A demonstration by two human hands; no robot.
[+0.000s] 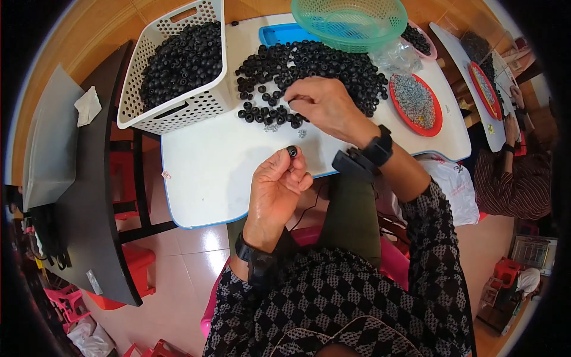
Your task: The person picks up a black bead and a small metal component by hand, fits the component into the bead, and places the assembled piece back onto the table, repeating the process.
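Observation:
My left hand (275,189) is raised over the near edge of the white table (205,172), palm up. Between its thumb and fingers sits a small black round piece with a hollow end (292,152). My right hand (329,108) hovers at the near side of a heap of similar black pieces (339,65). Its fingers are drawn together, and what they hold, if anything, is hard to make out. Two little clusters of small silvery parts, one of them a clear-grey clump (302,134), lie on the table between my hands.
At the left, a white perforated basket (228,59) is full of black pieces. A red plate (436,122) of small silvery parts stands right. Behind the heap are a green colander (351,44), a blue tray (270,35) and a plastic bag (395,56). Another person (514,184) works at the far right.

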